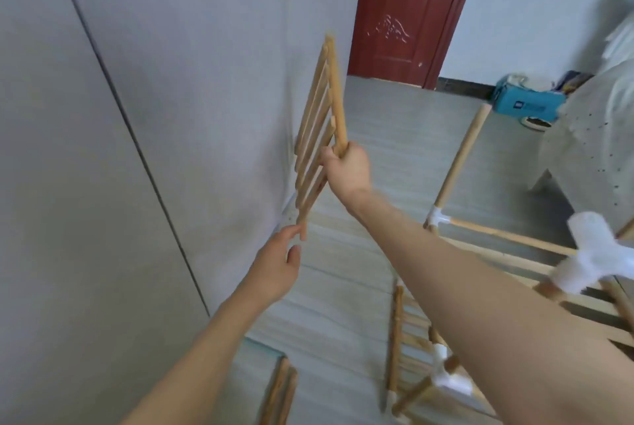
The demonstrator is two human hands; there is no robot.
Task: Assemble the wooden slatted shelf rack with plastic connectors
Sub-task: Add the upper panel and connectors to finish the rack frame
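Head view: the biggest surface is the grey wall, which fills everything left of the grip and carries one dark vertical seam. Beyond the grip stands a dark red door, and under it all runs the pale striped floor.

Right of the grip and nearer the camera sits the partly built rack: a wooden upright rising toward the door, horizontal rods, and white plastic connectors at the joints, the nearest one blurred. Below the right forearm part of the rack's slatted section shows, with another white connector on it.

The wooden slatted panel is held up off the floor, tilted, close against the wall. The right hand grips its side rail, fingers curled fully round the wood, the thumb on the slat side. Just below that grip the left hand reaches up with fingers relaxed and nearly straight; its fingertips touch the panel's lower end and hold nothing.

Lower still, near the bottom edge, lie two loose wooden pieces on the floor. Far off to the right of the grip, by the far wall's baseboard, rests a teal box.
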